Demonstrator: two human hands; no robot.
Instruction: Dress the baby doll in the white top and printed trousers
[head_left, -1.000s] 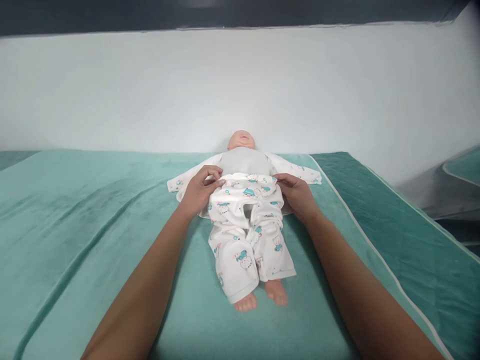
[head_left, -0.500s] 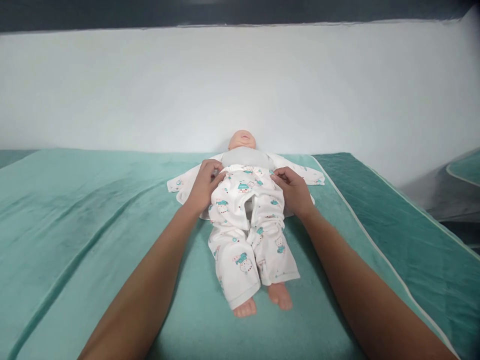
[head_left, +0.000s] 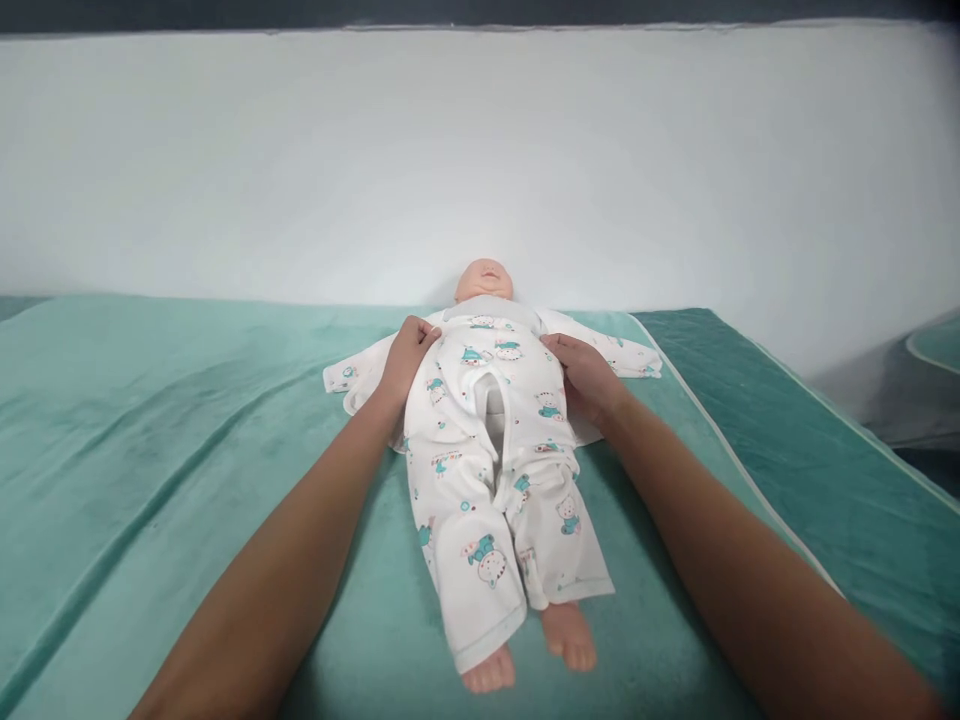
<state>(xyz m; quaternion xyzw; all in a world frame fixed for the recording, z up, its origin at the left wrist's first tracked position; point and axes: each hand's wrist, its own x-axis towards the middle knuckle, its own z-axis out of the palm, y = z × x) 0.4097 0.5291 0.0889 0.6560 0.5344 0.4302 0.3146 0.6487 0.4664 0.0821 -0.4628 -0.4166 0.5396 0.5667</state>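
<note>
Pinching the waistband (head_left: 491, 323) from both sides, fingers (head_left: 433, 334) of the left hand (head_left: 407, 362) closed on one edge, fingers of the right hand (head_left: 581, 372) closed on the other; hard to gauge the amount of fabric inside either grip. As for what could go wrong: probably easy to twist the printed baby pants (head_left: 454, 425) sideways with a stronger tug on one side, or to lose a corner altogether with just the rim nipped. Might also ruck up the white shirt (head_left: 367, 362) spread underneath, from catching its cloth along with the band. Pose-wise, pretty symmetrical: backs of both hands showing, fingertips turned inward, wrists low beside the hips, forearms fanning out to the bottom corners. Pants on the baby doll (head_left: 484, 280), over hips and legs, open slit at the crotch, bare feet (head_left: 568, 635) poking out of the hems, grey chest (head_left: 491, 308) showing above the band. Doll flat on its back on a green cover (head_left: 225, 450), head close to a white wall (head_left: 480, 150).
</note>
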